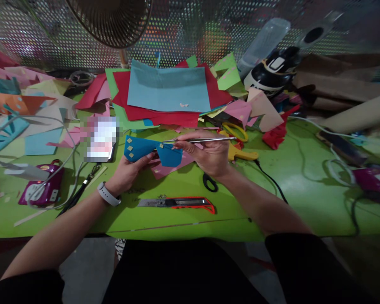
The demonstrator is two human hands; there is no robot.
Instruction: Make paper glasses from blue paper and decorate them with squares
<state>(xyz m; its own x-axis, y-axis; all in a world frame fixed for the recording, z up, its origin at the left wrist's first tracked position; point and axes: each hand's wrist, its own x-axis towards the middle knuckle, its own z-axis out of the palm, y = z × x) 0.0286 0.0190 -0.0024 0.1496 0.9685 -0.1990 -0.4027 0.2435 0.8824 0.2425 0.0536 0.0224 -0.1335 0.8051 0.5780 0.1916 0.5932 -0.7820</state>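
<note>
My left hand pinches the lower edge of a folded blue paper piece, thumb in front. Small pale diamond shapes run down the left part of that paper, and one more lies near its middle. Tweezers rest between the thumb and fingers of my right hand. Their tips meet the paper beside the middle diamond; whether they grip it, I cannot tell. Below the hands lies an orange-edged utility knife with its blade out to the left. A pink paper scrap lies under the blue piece.
A stack of coloured sheets stands behind the hands. A phone and a purple power strip with cables are at left. To the right are a yellow glue gun, scissors and a black bottle. A fan is behind.
</note>
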